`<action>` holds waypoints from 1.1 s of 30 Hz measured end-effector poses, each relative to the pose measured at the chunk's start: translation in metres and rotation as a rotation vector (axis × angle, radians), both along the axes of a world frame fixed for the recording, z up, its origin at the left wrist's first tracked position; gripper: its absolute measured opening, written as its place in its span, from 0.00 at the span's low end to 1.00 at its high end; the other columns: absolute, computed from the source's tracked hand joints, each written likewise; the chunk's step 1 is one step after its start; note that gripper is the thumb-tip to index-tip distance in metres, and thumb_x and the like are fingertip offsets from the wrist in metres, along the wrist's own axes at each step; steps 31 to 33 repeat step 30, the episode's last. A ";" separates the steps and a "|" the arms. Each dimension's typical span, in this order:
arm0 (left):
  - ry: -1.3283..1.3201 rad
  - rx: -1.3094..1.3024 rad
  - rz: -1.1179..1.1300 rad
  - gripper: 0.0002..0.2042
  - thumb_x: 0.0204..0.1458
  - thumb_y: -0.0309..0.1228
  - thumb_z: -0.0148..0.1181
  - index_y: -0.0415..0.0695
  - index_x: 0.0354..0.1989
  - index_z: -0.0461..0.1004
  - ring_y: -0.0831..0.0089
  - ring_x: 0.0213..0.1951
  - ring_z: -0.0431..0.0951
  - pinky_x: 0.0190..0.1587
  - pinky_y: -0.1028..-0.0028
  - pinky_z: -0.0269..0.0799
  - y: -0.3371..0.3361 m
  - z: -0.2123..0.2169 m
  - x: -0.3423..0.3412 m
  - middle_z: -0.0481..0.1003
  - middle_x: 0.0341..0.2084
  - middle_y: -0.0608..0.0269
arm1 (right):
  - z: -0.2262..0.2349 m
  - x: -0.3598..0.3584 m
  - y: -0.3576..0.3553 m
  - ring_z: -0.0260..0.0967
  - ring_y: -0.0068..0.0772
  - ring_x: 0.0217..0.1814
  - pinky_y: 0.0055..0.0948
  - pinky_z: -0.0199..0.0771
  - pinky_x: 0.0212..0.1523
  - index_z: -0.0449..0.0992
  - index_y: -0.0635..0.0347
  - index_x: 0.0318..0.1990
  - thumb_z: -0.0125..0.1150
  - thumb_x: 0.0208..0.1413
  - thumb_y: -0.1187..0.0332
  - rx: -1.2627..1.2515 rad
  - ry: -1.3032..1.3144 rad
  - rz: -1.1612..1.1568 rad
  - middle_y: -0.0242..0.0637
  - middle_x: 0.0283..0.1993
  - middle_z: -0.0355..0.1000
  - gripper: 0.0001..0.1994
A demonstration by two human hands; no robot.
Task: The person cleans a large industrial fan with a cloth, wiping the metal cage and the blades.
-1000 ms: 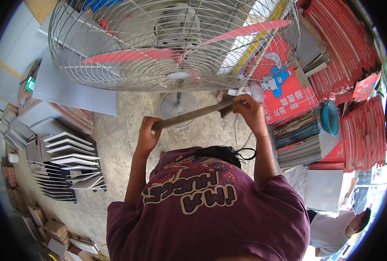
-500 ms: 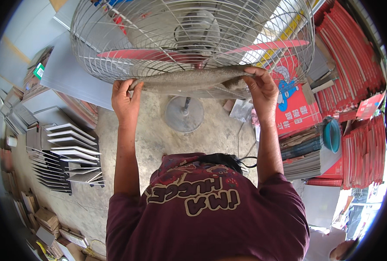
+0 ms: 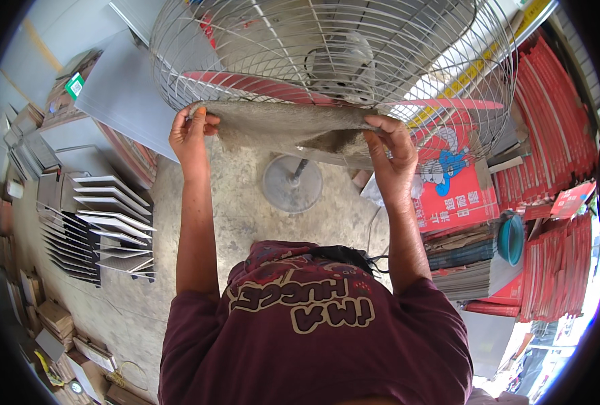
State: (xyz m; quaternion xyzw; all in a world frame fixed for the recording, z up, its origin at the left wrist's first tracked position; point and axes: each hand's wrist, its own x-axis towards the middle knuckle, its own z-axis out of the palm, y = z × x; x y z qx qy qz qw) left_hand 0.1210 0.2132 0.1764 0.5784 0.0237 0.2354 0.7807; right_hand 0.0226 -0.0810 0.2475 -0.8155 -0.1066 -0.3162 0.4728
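A grey, dusty cloth-like sheet (image 3: 283,125) is stretched flat between my two hands, right up against the lower front of a large pedestal fan's wire cage (image 3: 327,50). My left hand (image 3: 190,131) grips its left end and my right hand (image 3: 387,148) grips its right end, where a corner folds under. Red fan blades (image 3: 246,86) show behind the wire. The fan's round grey base (image 3: 292,183) stands on the concrete floor below the sheet. My dark red printed shirt fills the lower middle of the view.
Grey flat panels (image 3: 121,94) lean at the upper left, with racks of stacked grey sheets (image 3: 107,229) below them. Red flat-packed cartons (image 3: 556,169) stand stacked at the right, beside a printed red box (image 3: 455,196) and a teal basin (image 3: 512,239). A cable runs across the floor.
Both hands have lifted the sheet from waist height up to the fan cage and spread it from an edge-on strip into a flat face. The fan now looks closer.
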 end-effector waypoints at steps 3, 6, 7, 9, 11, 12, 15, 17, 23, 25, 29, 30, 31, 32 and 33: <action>-0.015 -0.033 0.025 0.11 0.54 0.31 0.59 0.39 0.41 0.73 0.79 0.22 0.73 0.28 0.80 0.68 0.007 0.009 0.005 0.78 0.25 0.58 | 0.001 0.004 0.011 0.71 0.29 0.45 0.24 0.73 0.46 0.74 0.61 0.44 0.58 0.50 0.83 -0.014 0.012 0.017 0.38 0.43 0.72 0.13; -0.058 -0.044 0.002 0.12 0.55 0.33 0.58 0.38 0.43 0.72 0.76 0.26 0.76 0.31 0.79 0.70 0.014 0.009 0.010 0.79 0.27 0.57 | -0.001 0.007 0.018 0.70 0.28 0.46 0.24 0.73 0.47 0.73 0.62 0.45 0.57 0.51 0.83 0.019 0.004 0.038 0.38 0.44 0.71 0.14; -0.068 -0.057 -0.004 0.12 0.55 0.33 0.58 0.38 0.43 0.71 0.76 0.26 0.77 0.31 0.79 0.70 0.013 0.010 0.010 0.79 0.27 0.57 | -0.002 0.008 0.017 0.70 0.27 0.47 0.24 0.73 0.47 0.73 0.62 0.45 0.56 0.51 0.83 0.042 0.009 0.044 0.37 0.45 0.71 0.14; -0.078 -0.036 -0.015 0.12 0.55 0.32 0.58 0.38 0.43 0.71 0.75 0.27 0.77 0.32 0.79 0.70 0.013 0.013 0.008 0.78 0.27 0.57 | -0.004 0.009 0.018 0.70 0.26 0.47 0.23 0.73 0.47 0.73 0.63 0.46 0.56 0.51 0.84 0.089 0.001 0.052 0.37 0.45 0.71 0.14; -0.109 -0.022 -0.013 0.12 0.55 0.31 0.57 0.38 0.43 0.71 0.74 0.28 0.78 0.32 0.78 0.71 0.011 0.019 0.006 0.78 0.27 0.57 | -0.005 0.009 0.017 0.70 0.25 0.47 0.23 0.73 0.47 0.73 0.63 0.46 0.55 0.52 0.84 0.132 -0.025 0.053 0.36 0.46 0.71 0.14; -0.136 -0.017 -0.006 0.11 0.55 0.31 0.57 0.38 0.43 0.71 0.74 0.28 0.78 0.32 0.78 0.71 0.010 0.023 0.005 0.78 0.26 0.57 | -0.007 0.010 0.016 0.70 0.24 0.46 0.23 0.73 0.47 0.72 0.63 0.47 0.55 0.52 0.84 0.143 -0.028 0.059 0.35 0.46 0.70 0.14; -0.212 0.019 0.042 0.11 0.56 0.29 0.56 0.37 0.43 0.71 0.74 0.28 0.78 0.33 0.78 0.72 0.011 0.042 0.003 0.78 0.26 0.58 | 0.000 0.006 0.018 0.70 0.24 0.45 0.23 0.72 0.47 0.71 0.62 0.49 0.55 0.53 0.84 0.155 0.036 0.041 0.35 0.47 0.70 0.16; -0.255 0.022 0.069 0.11 0.56 0.28 0.56 0.36 0.43 0.71 0.74 0.28 0.78 0.34 0.77 0.72 0.014 0.053 0.004 0.78 0.25 0.58 | 0.004 0.005 0.020 0.70 0.24 0.46 0.23 0.72 0.48 0.71 0.62 0.50 0.54 0.53 0.83 0.168 -0.007 0.044 0.34 0.48 0.69 0.16; -0.331 -0.028 0.120 0.09 0.55 0.28 0.56 0.37 0.40 0.71 0.70 0.30 0.78 0.37 0.73 0.73 0.020 0.062 0.010 0.77 0.26 0.56 | 0.020 0.006 0.032 0.67 0.27 0.51 0.25 0.72 0.49 0.71 0.60 0.51 0.56 0.52 0.83 0.075 -0.126 0.022 0.37 0.49 0.68 0.18; -0.283 -0.091 0.101 0.08 0.55 0.28 0.56 0.38 0.40 0.71 0.69 0.30 0.78 0.39 0.71 0.74 0.022 0.054 0.012 0.77 0.26 0.56 | 0.020 0.009 0.035 0.67 0.29 0.51 0.25 0.72 0.49 0.71 0.59 0.51 0.57 0.51 0.83 0.007 -0.156 0.012 0.38 0.49 0.68 0.19; -0.139 -0.199 0.046 0.07 0.55 0.28 0.57 0.40 0.40 0.71 0.67 0.31 0.79 0.41 0.68 0.74 0.031 0.014 0.020 0.77 0.27 0.56 | 0.005 0.011 0.034 0.68 0.40 0.52 0.31 0.68 0.54 0.72 0.58 0.50 0.59 0.49 0.82 -0.205 -0.137 -0.018 0.41 0.52 0.67 0.19; -0.053 -0.221 0.040 0.11 0.53 0.31 0.59 0.40 0.41 0.71 0.65 0.32 0.79 0.42 0.66 0.74 0.031 0.002 0.022 0.77 0.27 0.56 | -0.003 0.013 0.033 0.67 0.44 0.53 0.33 0.66 0.56 0.72 0.56 0.51 0.59 0.49 0.81 -0.183 -0.104 0.013 0.40 0.54 0.67 0.19; -0.053 -0.221 0.040 0.11 0.53 0.31 0.59 0.40 0.41 0.71 0.65 0.32 0.79 0.42 0.66 0.74 0.031 0.002 0.022 0.77 0.27 0.56 | -0.003 0.013 0.033 0.67 0.44 0.53 0.33 0.66 0.56 0.72 0.56 0.51 0.59 0.49 0.81 -0.183 -0.104 0.013 0.40 0.54 0.67 0.19; -0.053 -0.221 0.040 0.11 0.53 0.31 0.59 0.40 0.41 0.71 0.65 0.32 0.79 0.42 0.66 0.74 0.031 0.002 0.022 0.77 0.27 0.56 | -0.003 0.013 0.033 0.67 0.44 0.53 0.33 0.66 0.56 0.72 0.56 0.51 0.59 0.49 0.81 -0.183 -0.104 0.013 0.40 0.54 0.67 0.19; -0.053 -0.221 0.040 0.11 0.53 0.31 0.59 0.40 0.41 0.71 0.65 0.32 0.79 0.42 0.66 0.74 0.031 0.002 0.022 0.77 0.27 0.56 | -0.003 0.013 0.033 0.67 0.44 0.53 0.33 0.66 0.56 0.72 0.56 0.51 0.59 0.49 0.81 -0.183 -0.104 0.013 0.40 0.54 0.67 0.19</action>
